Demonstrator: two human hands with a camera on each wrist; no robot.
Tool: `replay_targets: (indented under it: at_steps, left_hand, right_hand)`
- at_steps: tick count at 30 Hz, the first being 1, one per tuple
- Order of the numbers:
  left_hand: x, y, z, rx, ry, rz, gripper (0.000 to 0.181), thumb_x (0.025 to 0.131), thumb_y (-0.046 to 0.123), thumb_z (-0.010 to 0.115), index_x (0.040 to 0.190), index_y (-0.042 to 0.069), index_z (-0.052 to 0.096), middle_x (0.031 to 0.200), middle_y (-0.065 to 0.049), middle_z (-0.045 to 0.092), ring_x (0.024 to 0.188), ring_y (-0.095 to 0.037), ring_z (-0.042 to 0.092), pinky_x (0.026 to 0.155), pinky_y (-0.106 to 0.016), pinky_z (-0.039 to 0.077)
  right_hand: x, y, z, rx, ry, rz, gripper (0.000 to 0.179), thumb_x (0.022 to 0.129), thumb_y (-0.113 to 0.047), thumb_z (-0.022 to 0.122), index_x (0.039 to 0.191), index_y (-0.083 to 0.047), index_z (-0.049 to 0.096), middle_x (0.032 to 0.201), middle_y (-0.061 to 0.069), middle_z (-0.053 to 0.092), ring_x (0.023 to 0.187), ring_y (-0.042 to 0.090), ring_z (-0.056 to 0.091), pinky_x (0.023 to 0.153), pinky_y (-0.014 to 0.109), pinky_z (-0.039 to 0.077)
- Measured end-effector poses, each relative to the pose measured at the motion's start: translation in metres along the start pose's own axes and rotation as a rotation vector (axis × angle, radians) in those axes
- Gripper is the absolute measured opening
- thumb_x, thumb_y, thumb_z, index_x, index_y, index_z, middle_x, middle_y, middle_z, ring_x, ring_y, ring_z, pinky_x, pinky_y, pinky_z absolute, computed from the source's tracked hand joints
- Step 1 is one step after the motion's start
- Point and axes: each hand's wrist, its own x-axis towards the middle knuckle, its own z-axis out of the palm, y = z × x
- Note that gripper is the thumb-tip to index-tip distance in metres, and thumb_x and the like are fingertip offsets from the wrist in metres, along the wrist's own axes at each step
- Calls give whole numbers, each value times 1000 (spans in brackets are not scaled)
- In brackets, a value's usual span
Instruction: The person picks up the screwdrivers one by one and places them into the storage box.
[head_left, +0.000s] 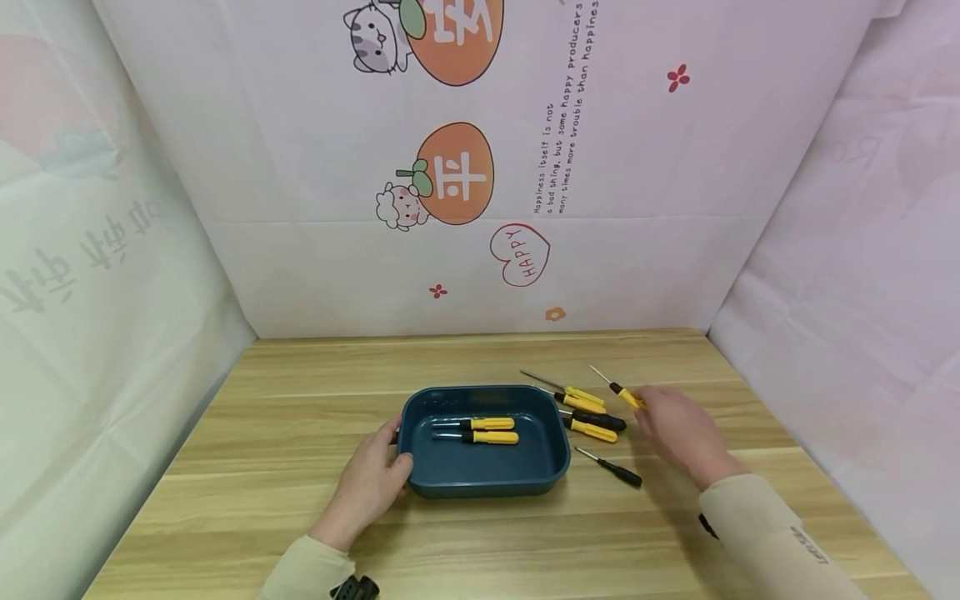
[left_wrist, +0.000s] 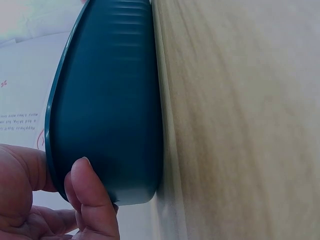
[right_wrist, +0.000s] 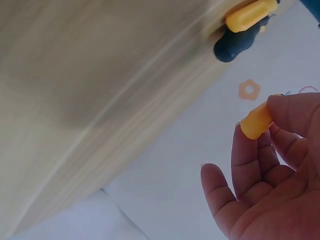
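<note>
A dark blue rectangular baking dish (head_left: 487, 490) stands on the wooden table, with two yellow-handled screwdrivers (head_left: 491, 437) lying inside it. My left hand (head_left: 371, 477) grips the dish's left end; the left wrist view shows thumb and fingers on either side of the rim (left_wrist: 48, 135). To the right of the dish, my right hand (head_left: 684, 433) pinches a yellow-and-black screwdriver (head_left: 627, 395) by the end of its handle, its thin shaft pointing away to the upper left. In the right wrist view, thumb and fingertips hold the yellow handle (right_wrist: 257, 121).
Several more screwdrivers lie right of the dish, among them one with a thick black handle (head_left: 603, 421) and yellow ones (head_left: 585, 393). Nearer me lies a small black-handled screwdriver (head_left: 621, 474). Printed white sheets (head_left: 337, 275) close off the table's back and sides.
</note>
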Motion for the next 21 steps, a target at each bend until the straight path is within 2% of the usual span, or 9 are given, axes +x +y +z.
replay_targets:
  at_steps: [13, 21]
  left_hand:
    - [0, -1, 0, -3, -1, 6, 66, 95, 9, 55, 159, 2, 39, 138, -23, 60, 54, -13, 61, 58, -29, 53]
    - [0, -1, 0, -8, -1, 5, 66, 95, 9, 55, 159, 2, 39, 137, -23, 60, 54, -14, 61, 58, -29, 53]
  right_hand:
    - [7, -22, -4, 17, 20, -44, 32, 99, -13, 66, 127, 3, 66, 108, 18, 71, 93, 32, 68, 81, 54, 58]
    - [11, -34, -4, 11, 24, -54, 33, 100, -15, 66, 128, 1, 66, 112, 19, 71, 96, 33, 68, 82, 54, 59]
